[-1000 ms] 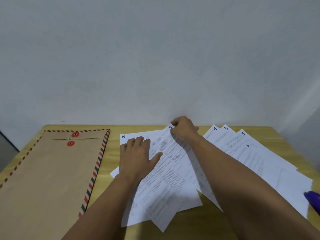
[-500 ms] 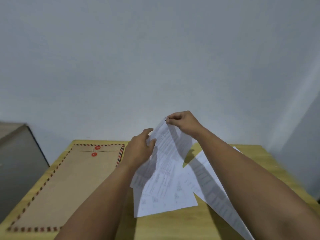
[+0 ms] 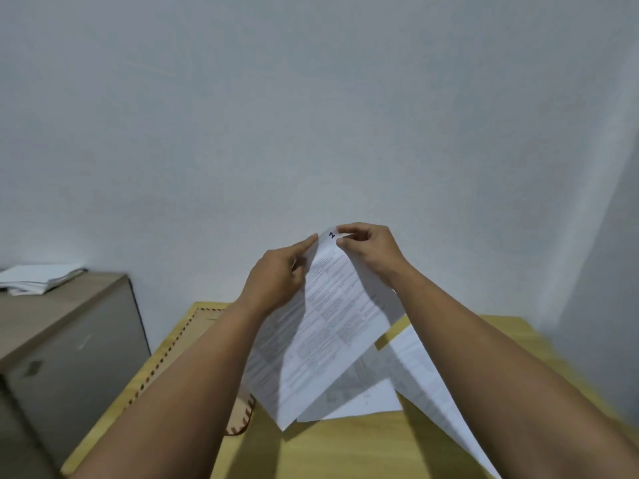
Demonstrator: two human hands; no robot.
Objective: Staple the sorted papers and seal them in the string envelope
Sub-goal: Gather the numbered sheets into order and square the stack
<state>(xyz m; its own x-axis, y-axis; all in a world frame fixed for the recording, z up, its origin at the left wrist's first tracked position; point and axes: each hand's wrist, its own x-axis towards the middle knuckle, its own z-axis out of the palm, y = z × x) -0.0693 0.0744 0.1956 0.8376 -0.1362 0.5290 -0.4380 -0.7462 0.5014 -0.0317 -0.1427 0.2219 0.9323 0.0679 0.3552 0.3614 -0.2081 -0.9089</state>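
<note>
Both hands hold printed white sheets (image 3: 328,326) lifted above the wooden table (image 3: 345,451). My left hand (image 3: 276,274) pinches the top left edge of the sheets. My right hand (image 3: 370,250) pinches the top corner, where a handwritten "2" shows. The sheets hang down and fan apart at the bottom. More white papers (image 3: 425,385) lie on the table under my right forearm. The brown string envelope (image 3: 193,326) with a red and blue striped border lies flat at the left, mostly hidden by my left forearm. No stapler is in view.
A grey cabinet (image 3: 65,340) stands left of the table, with a pile of papers (image 3: 34,276) on top. A plain pale wall rises right behind the table.
Both hands have raised the sheets off the table and higher up. The view has tilted up and left, bringing the cabinet into sight and losing the numbered papers at the right.
</note>
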